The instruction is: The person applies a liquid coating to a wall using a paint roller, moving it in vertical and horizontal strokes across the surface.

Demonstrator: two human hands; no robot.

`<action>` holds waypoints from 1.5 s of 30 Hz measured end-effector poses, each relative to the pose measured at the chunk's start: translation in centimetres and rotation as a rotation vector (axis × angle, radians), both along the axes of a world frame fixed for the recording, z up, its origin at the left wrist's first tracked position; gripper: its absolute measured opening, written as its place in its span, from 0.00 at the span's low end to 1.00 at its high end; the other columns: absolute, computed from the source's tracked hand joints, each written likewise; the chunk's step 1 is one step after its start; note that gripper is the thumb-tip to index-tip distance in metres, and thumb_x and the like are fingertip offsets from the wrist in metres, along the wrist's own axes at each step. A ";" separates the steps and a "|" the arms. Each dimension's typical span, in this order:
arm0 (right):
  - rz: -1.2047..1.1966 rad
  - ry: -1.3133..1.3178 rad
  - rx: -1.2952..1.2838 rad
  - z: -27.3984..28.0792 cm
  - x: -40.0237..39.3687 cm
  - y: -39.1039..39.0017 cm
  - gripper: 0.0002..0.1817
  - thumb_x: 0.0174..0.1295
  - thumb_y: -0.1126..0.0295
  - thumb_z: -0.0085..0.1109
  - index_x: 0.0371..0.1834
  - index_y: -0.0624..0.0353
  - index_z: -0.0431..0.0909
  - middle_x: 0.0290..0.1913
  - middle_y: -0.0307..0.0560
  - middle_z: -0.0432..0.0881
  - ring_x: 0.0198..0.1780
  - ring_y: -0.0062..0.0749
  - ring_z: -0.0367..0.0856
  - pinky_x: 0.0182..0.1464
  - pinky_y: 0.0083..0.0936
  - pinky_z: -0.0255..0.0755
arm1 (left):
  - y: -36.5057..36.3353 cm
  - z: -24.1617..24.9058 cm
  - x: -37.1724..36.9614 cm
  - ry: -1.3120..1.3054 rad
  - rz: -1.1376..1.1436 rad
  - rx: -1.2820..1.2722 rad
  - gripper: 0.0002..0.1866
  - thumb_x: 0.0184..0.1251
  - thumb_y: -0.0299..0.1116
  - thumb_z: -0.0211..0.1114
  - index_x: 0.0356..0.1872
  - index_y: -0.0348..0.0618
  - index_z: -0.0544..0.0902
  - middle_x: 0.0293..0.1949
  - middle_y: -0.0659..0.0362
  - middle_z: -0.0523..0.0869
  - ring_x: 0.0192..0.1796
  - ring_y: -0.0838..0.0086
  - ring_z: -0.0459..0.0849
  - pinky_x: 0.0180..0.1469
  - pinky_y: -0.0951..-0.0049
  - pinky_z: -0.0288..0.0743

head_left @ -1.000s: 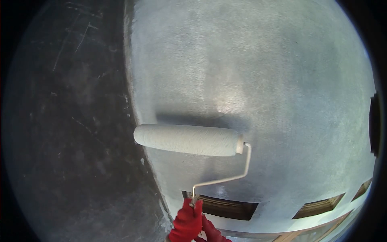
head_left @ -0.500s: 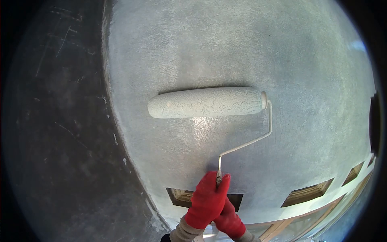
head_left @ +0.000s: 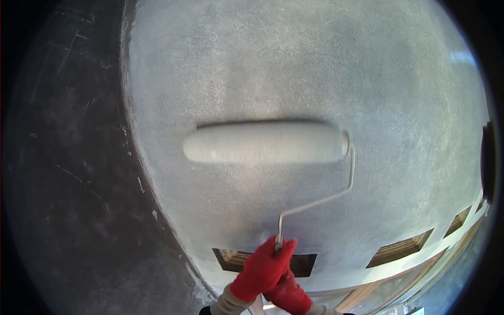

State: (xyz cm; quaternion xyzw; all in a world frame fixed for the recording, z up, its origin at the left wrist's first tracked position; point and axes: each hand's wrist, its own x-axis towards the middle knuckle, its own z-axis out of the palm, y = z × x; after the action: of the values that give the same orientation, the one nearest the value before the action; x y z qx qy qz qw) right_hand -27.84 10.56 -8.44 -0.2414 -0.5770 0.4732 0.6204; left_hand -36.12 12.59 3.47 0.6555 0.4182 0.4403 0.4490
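A long white paint roller (head_left: pixel 265 143) lies across the pale, wet-looking wall surface (head_left: pixel 294 68), blurred by motion. Its bent wire frame (head_left: pixel 317 202) runs from the right end down to a handle at the lower middle. My left hand (head_left: pixel 262 268), in a red glove, is closed around the handle. Just below and to the right, my right hand (head_left: pixel 290 295), also in a red glove, is wrapped round the lower part of the handle, which the gloves mostly hide.
A dark, scratched surface (head_left: pixel 68 173) fills the left side, meeting the pale one along a curved edge. Rectangular recesses (head_left: pixel 401 248) line the lower part, with one behind my hands. Wooden frames (head_left: pixel 362 296) show at the bottom right.
The roller has moved down a little toward the bottom of the view and is now blurred. Both gloved hands have moved down with the handle, still gripping it.
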 end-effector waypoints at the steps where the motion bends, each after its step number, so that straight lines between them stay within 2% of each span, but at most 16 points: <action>1: 0.032 0.037 0.071 -0.2 -0.3 0.1 0.29 0.57 0.70 0.65 0.62 0.57 0.64 0.50 0.42 0.79 0.51 0.25 0.78 0.53 0.25 0.72 | -0.2 -1.8 -0.3 -0.038 -0.040 -0.061 0.19 0.68 0.50 0.60 0.26 0.46 0.76 0.17 0.62 0.77 0.22 0.74 0.77 0.29 0.70 0.70; 3: 0.190 0.389 -0.226 -5.5 -1.8 1.5 0.31 0.57 0.67 0.67 0.62 0.53 0.64 0.55 0.41 0.75 0.56 0.25 0.74 0.55 0.23 0.71 | -1.8 -5.6 -0.5 0.021 -0.006 -0.075 0.17 0.69 0.45 0.60 0.28 0.43 0.76 0.16 0.63 0.75 0.19 0.78 0.74 0.25 0.74 0.68; 7: -0.354 -0.671 -0.538 -2.8 -2.2 -2.3 0.21 0.65 0.64 0.56 0.60 0.56 0.68 0.51 0.37 0.79 0.48 0.25 0.79 0.53 0.27 0.73 | -0.4 -4.8 -0.8 0.065 -0.031 -0.026 0.15 0.70 0.42 0.60 0.28 0.42 0.76 0.15 0.63 0.75 0.17 0.81 0.72 0.23 0.77 0.68; 9: 0.088 0.216 -0.135 -3.3 -1.3 2.7 0.25 0.59 0.68 0.64 0.59 0.55 0.68 0.51 0.41 0.78 0.51 0.27 0.78 0.51 0.27 0.73 | 1.6 -1.5 -0.8 0.025 -0.038 0.015 0.15 0.69 0.43 0.61 0.28 0.43 0.75 0.15 0.64 0.75 0.18 0.81 0.73 0.24 0.76 0.68; 11: 0.037 -0.144 0.021 -0.1 -0.1 2.4 0.24 0.59 0.72 0.63 0.60 0.56 0.69 0.53 0.43 0.77 0.51 0.29 0.77 0.53 0.28 0.72 | 2.2 -0.5 -0.8 -0.014 -0.042 0.074 0.16 0.69 0.44 0.61 0.27 0.44 0.75 0.15 0.64 0.75 0.20 0.81 0.74 0.25 0.74 0.69; 15: -0.326 0.063 -0.015 -7.5 -2.3 3.6 0.22 0.57 0.76 0.63 0.55 0.57 0.71 0.46 0.45 0.80 0.50 0.32 0.79 0.50 0.29 0.73 | 0.4 -6.6 -0.4 0.018 -0.051 0.002 0.16 0.69 0.42 0.61 0.25 0.44 0.74 0.14 0.64 0.74 0.18 0.81 0.73 0.23 0.75 0.68; 17: -0.315 -0.062 0.118 -5.3 -1.7 4.0 0.21 0.57 0.75 0.63 0.54 0.57 0.72 0.45 0.45 0.81 0.50 0.33 0.79 0.49 0.29 0.73 | 0.2 -7.0 -0.4 0.035 -0.057 -0.071 0.16 0.70 0.41 0.61 0.25 0.44 0.73 0.14 0.64 0.74 0.17 0.80 0.73 0.22 0.75 0.67; 19: -0.300 -0.197 0.195 -3.1 -1.1 2.3 0.20 0.57 0.75 0.64 0.54 0.57 0.73 0.44 0.46 0.81 0.50 0.33 0.80 0.49 0.29 0.73 | 0.0 -3.8 -0.7 0.135 0.009 0.070 0.19 0.68 0.49 0.60 0.26 0.44 0.74 0.19 0.57 0.76 0.23 0.66 0.76 0.30 0.67 0.69; 22: -0.225 -0.234 0.180 0.3 -0.5 2.1 0.20 0.57 0.74 0.64 0.53 0.57 0.73 0.45 0.46 0.81 0.50 0.34 0.80 0.49 0.29 0.73 | 3.0 -0.3 -0.8 -0.040 -0.076 0.120 0.16 0.70 0.42 0.61 0.24 0.47 0.72 0.14 0.65 0.74 0.18 0.80 0.73 0.23 0.74 0.67; 28: -0.229 -0.077 0.032 -4.5 -2.1 2.4 0.22 0.56 0.74 0.65 0.55 0.60 0.71 0.50 0.49 0.78 0.51 0.35 0.79 0.50 0.30 0.73 | 0.7 -6.4 -1.0 0.008 -0.077 0.010 0.15 0.70 0.38 0.60 0.23 0.45 0.71 0.14 0.63 0.73 0.16 0.81 0.70 0.21 0.76 0.65; 33: -0.091 -0.115 -0.006 1.7 -1.2 1.3 0.24 0.56 0.73 0.65 0.56 0.60 0.69 0.52 0.49 0.77 0.52 0.34 0.78 0.50 0.29 0.73 | 1.3 0.5 -1.4 -0.030 -0.065 -0.062 0.18 0.68 0.47 0.62 0.25 0.46 0.74 0.16 0.62 0.74 0.23 0.76 0.73 0.30 0.69 0.68; 37: -0.195 -0.071 -0.026 -2.2 -1.4 0.9 0.26 0.56 0.73 0.66 0.58 0.59 0.67 0.51 0.47 0.77 0.51 0.31 0.78 0.49 0.28 0.73 | 1.9 -6.0 -1.0 0.120 -0.022 0.201 0.13 0.70 0.38 0.60 0.26 0.46 0.72 0.16 0.64 0.75 0.18 0.80 0.73 0.24 0.73 0.69; 40: -0.245 -0.031 -0.085 -6.0 -1.3 -1.0 0.27 0.56 0.73 0.65 0.59 0.59 0.66 0.52 0.47 0.76 0.52 0.31 0.77 0.50 0.28 0.73 | -0.4 -11.7 -0.2 0.187 0.049 -0.180 0.12 0.70 0.39 0.61 0.28 0.46 0.73 0.16 0.64 0.75 0.21 0.78 0.77 0.27 0.74 0.71; 42: -0.261 -0.018 -0.114 -6.9 -1.1 -2.3 0.28 0.57 0.73 0.65 0.60 0.59 0.65 0.52 0.47 0.76 0.52 0.31 0.77 0.50 0.28 0.73 | -1.8 -13.4 0.0 0.267 0.126 -0.014 0.22 0.68 0.52 0.57 0.37 0.41 0.82 0.27 0.50 0.84 0.30 0.57 0.83 0.27 0.59 0.74; 43: -0.269 -0.012 -0.119 -7.0 -1.0 -2.8 0.29 0.57 0.73 0.65 0.61 0.59 0.64 0.53 0.47 0.75 0.52 0.32 0.77 0.50 0.28 0.73 | -2.7 -12.3 0.4 0.211 0.179 -0.023 0.28 0.66 0.60 0.55 0.28 0.41 0.79 0.23 0.49 0.82 0.31 0.55 0.83 0.30 0.56 0.74; 45: -0.289 -0.003 -0.111 -6.8 -0.7 -3.1 0.30 0.57 0.73 0.65 0.61 0.60 0.63 0.53 0.47 0.75 0.52 0.32 0.76 0.50 0.29 0.73 | -4.5 -9.2 0.9 0.259 0.241 0.086 0.27 0.67 0.58 0.55 0.28 0.41 0.79 0.23 0.49 0.82 0.31 0.55 0.84 0.31 0.56 0.74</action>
State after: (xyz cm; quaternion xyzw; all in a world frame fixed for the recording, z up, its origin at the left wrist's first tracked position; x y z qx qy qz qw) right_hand -28.49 7.43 -15.19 -0.3564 -0.5100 0.4099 0.6670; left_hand -35.22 8.13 -5.73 0.6705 0.5289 0.4203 0.3066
